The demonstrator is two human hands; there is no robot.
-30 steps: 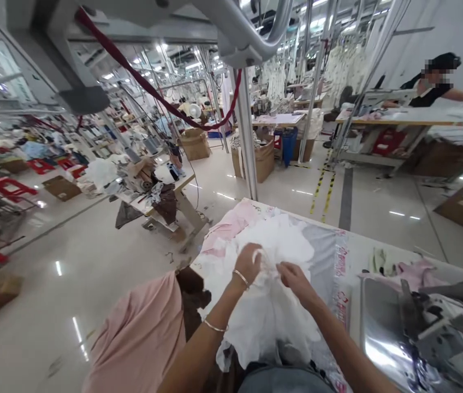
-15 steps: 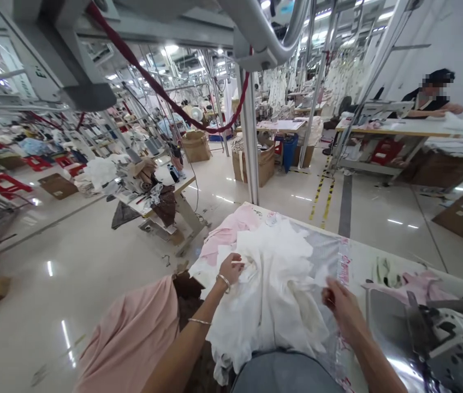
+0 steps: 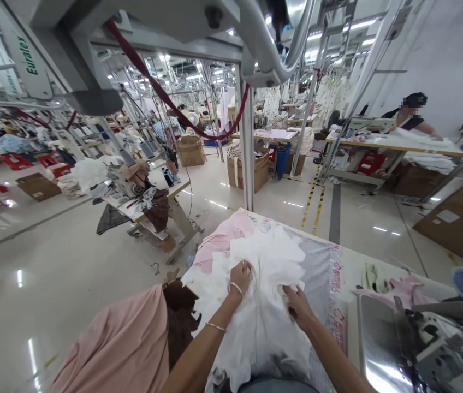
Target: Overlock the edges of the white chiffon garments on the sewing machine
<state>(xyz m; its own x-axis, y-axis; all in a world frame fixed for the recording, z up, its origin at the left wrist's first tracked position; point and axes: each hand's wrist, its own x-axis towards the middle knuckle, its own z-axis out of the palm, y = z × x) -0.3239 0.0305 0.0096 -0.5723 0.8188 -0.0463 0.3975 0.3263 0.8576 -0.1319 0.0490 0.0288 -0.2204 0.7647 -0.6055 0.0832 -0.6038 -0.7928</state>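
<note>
Head view: white fabric (image 3: 262, 316) lies on table (image 3: 351, 265), glossy floor (image 3: 100, 262) beyond.

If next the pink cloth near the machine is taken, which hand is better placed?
Probably the right hand: nearer the pink cloth, at the right side of the white fabric; the left hand is farther.

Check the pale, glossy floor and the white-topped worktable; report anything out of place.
A small, dark, curled scrap lies on the floor, left of the worktable; it looks like stray litter, though too small to identify. No damage stands out on the crumpled white fabric at the left hand and right hand.
</note>
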